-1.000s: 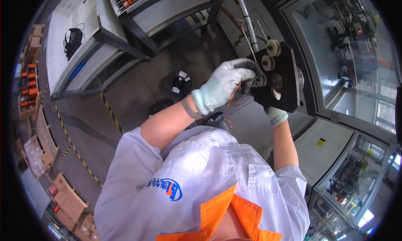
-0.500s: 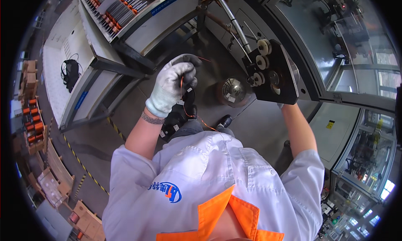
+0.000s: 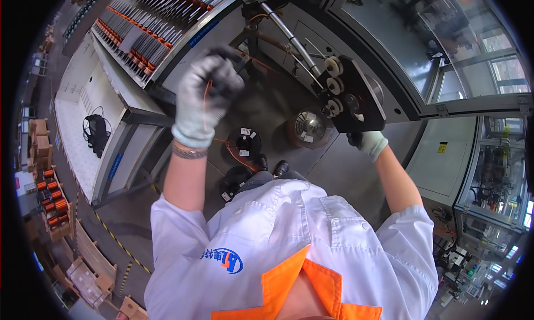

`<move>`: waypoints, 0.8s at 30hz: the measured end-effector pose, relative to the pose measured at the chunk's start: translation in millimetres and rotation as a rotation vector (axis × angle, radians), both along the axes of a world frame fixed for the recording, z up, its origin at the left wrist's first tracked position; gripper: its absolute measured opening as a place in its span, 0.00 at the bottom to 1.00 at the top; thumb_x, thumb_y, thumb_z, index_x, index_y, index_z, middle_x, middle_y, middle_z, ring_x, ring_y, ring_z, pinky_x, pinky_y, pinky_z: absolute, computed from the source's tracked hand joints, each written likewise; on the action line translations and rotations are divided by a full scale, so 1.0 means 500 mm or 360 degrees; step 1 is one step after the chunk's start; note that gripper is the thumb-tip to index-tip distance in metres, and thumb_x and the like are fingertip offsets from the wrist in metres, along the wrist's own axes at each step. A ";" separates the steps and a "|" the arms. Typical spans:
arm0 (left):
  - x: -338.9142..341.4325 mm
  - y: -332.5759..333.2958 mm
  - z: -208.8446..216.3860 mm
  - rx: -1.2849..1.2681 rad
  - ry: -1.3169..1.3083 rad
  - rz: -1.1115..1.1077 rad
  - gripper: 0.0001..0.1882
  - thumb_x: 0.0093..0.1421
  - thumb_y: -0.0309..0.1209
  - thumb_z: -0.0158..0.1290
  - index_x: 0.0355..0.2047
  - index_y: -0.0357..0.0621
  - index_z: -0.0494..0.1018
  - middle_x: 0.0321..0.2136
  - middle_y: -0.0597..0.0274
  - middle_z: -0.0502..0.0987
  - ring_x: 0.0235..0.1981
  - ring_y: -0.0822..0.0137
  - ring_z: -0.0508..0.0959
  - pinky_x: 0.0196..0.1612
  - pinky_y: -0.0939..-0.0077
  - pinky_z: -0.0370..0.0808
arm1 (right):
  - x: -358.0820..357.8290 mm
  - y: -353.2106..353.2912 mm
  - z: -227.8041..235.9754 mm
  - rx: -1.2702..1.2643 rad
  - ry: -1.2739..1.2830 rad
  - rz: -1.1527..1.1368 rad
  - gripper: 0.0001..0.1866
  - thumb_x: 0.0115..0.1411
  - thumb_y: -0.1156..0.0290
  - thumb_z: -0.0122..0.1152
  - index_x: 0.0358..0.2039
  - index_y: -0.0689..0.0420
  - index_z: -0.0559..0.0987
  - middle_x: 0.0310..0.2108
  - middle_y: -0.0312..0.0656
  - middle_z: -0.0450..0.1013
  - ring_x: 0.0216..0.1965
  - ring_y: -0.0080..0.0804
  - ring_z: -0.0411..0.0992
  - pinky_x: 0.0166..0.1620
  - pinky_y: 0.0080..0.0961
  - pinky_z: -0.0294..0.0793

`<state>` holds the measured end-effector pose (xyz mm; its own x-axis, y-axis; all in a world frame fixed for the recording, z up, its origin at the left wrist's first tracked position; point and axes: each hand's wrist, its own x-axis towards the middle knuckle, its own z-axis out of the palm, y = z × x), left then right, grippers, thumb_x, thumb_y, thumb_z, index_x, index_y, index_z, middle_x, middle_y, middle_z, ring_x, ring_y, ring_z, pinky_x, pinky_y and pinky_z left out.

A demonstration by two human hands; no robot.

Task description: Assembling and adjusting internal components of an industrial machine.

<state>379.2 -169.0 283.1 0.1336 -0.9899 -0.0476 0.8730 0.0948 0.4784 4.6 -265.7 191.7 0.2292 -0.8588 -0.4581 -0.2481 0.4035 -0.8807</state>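
My left hand (image 3: 203,100), in a white glove with dark fingertips, is raised and closed around a thin orange copper wire (image 3: 206,97). Its fingers are smeared by motion. From there the wire hangs toward the floor near my feet; a faint length also runs off to the right of the hand. My right hand (image 3: 371,143), gloved too, is at the lower edge of a black plate (image 3: 366,106) that carries several white pulleys (image 3: 335,86). Its fingers are curled and partly hidden by the plate, so what they grip does not show.
A metallic wire spool (image 3: 307,128) and black spools (image 3: 245,144) stand on the floor before me. To the left is a white workbench (image 3: 72,114) with a black cable bundle (image 3: 97,132). Orange-tipped rods (image 3: 144,39) fill a rack beyond. Glass-doored machines (image 3: 411,58) line the right.
My left hand has moved left and up with the wire. My right hand, hidden behind the plate before, now shows at its lower edge. The view has shifted, revealing more of the rack.
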 end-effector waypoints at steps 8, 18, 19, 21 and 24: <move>-0.015 -0.073 0.079 -0.0036 -0.0035 0.0063 0.14 0.69 0.30 0.46 0.49 0.32 0.71 0.21 0.72 0.60 0.21 0.79 0.61 0.30 0.79 0.67 | -0.003 0.164 0.085 0.0738 -0.0075 0.0321 0.18 0.68 0.59 0.51 0.36 0.61 0.82 0.22 0.36 0.73 0.21 0.24 0.69 0.26 0.21 0.68; -0.231 -0.061 0.177 -0.0843 -0.1508 0.0128 0.16 0.63 0.22 0.51 0.50 0.31 0.75 0.35 0.57 0.81 0.34 0.71 0.81 0.40 0.78 0.79 | 0.124 0.108 0.142 0.1348 -0.1910 -0.0321 0.13 0.69 0.65 0.49 0.47 0.57 0.76 0.33 0.36 0.74 0.30 0.24 0.70 0.31 0.21 0.70; -0.248 -0.034 0.212 -0.0701 -0.1599 -0.0159 0.15 0.62 0.22 0.52 0.49 0.31 0.76 0.35 0.59 0.81 0.34 0.72 0.81 0.40 0.77 0.79 | 0.122 0.098 0.126 0.1452 -0.2376 -0.0402 0.11 0.69 0.66 0.50 0.46 0.57 0.76 0.32 0.34 0.73 0.29 0.22 0.69 0.30 0.19 0.69; -0.271 0.025 0.219 -0.0861 -0.1754 -0.0519 0.14 0.58 0.22 0.55 0.46 0.35 0.79 0.32 0.58 0.82 0.32 0.67 0.81 0.38 0.70 0.78 | 0.100 0.108 0.114 0.1495 -0.2602 -0.0165 0.07 0.67 0.70 0.50 0.37 0.56 0.76 0.30 0.30 0.71 0.24 0.18 0.65 0.26 0.15 0.66; -0.267 0.074 0.203 -0.1457 -0.2266 -0.0978 0.14 0.56 0.25 0.55 0.43 0.39 0.81 0.24 0.55 0.79 0.23 0.55 0.77 0.30 0.63 0.74 | 0.062 0.145 0.144 0.1520 -0.2599 -0.0622 0.12 0.63 0.75 0.45 0.22 0.50 0.70 0.21 0.26 0.62 0.18 0.15 0.57 0.21 0.12 0.59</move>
<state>245.7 -132.1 384.8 -0.7790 -0.5521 0.2972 -0.1100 0.5870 0.8021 35.3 -193.4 263.9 0.7422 -0.5944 -0.3096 0.6696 0.6385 0.3795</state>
